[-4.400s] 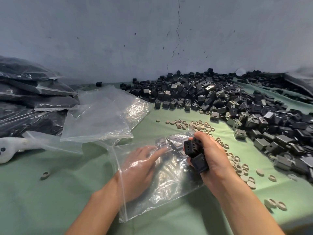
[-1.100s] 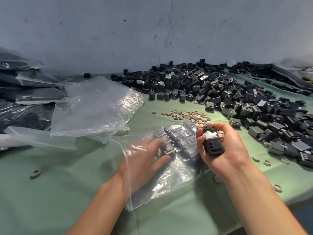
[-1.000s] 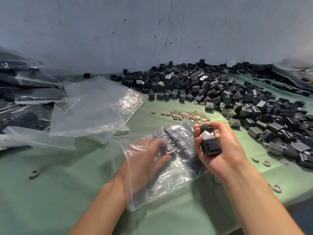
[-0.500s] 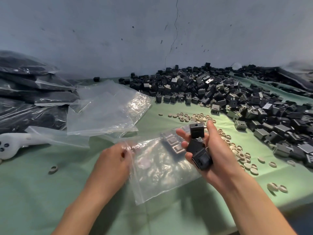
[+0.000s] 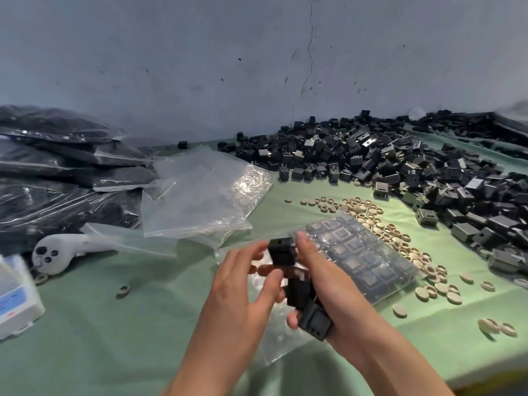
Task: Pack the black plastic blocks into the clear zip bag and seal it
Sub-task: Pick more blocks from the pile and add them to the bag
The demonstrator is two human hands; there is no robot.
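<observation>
— Where do we stand on the bag?

— I see the clear zip bag (image 5: 281, 340) lying flat on the green cloth (image 5: 114, 338), partly under my hands. Its far end holds a tidy grid of packed blocks (image 5: 363, 252), and the near half looks empty. I can't make out the zip, but I judge it unsealed.

— And the hands?

— My right hand (image 5: 337, 290) clasps a column of black blocks (image 5: 297, 292), held just above the bag's near half. My left hand (image 5: 240, 284) curls in with its fingertips at the top block (image 5: 281, 250). Whether it pinches that block or only touches it, I cannot tell.

— So what's left?

— A fair amount, I'd say. This column has to go in beside the grid. More blocks may need to come from the loose pile (image 5: 400, 172) against the wall. Then the zip gets pressed shut along its whole length.
</observation>
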